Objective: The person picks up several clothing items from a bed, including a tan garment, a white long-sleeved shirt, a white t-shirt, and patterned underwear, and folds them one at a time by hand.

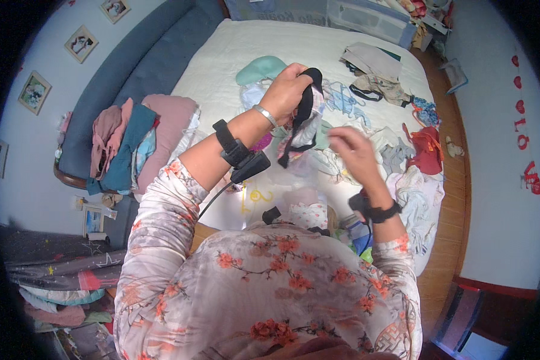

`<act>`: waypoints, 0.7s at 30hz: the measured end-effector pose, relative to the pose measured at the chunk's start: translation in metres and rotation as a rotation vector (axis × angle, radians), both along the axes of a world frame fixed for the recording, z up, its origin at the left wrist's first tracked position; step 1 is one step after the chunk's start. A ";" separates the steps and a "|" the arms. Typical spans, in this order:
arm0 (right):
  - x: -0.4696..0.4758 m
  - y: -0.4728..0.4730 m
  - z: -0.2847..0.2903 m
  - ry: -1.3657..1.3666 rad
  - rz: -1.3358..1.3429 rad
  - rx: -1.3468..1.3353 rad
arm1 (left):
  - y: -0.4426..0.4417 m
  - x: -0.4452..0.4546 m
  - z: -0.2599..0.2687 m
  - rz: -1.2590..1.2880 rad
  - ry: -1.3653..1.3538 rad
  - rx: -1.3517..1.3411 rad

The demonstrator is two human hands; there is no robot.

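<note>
My left hand (288, 93) is raised over the bed and closed on a garment with a black band (305, 105); patterned light cloth hangs from it. To the right, my right hand (353, 150) is slightly blurred, apart from the garment, with its fingers partly curled and nothing seen in them. Below the hands, pale and green clothes lie on the white bed cover (216, 67). A green rounded cushion (261, 69) lies beyond my left hand. Part of the bed's contents is hidden behind my hands and the hanging garment.
Folded clothes (132, 139) and a pink pillow (168, 130) lie at the left by the blue headboard (139, 67). Along the right of the bed are a red bag (426, 148), a beige garment (380, 87) and crumpled light clothes (414, 198). Wooden floor (452, 211) runs beside the wall.
</note>
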State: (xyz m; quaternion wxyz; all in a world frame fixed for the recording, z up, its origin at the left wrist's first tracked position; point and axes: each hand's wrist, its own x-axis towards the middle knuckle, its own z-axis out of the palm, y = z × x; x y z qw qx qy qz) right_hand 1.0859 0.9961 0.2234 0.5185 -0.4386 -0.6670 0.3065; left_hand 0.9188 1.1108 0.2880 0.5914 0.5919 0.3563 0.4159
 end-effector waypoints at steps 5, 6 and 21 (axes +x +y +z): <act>-0.036 0.024 -0.054 -0.510 -0.001 0.132 | -0.014 0.010 0.031 0.150 -0.150 0.052; -0.033 0.023 -0.055 -0.563 0.050 0.046 | -0.016 0.006 0.040 0.164 -0.143 0.080; 0.122 0.035 0.077 -0.108 -0.180 -0.233 | 0.030 -0.080 0.042 -0.294 0.490 0.282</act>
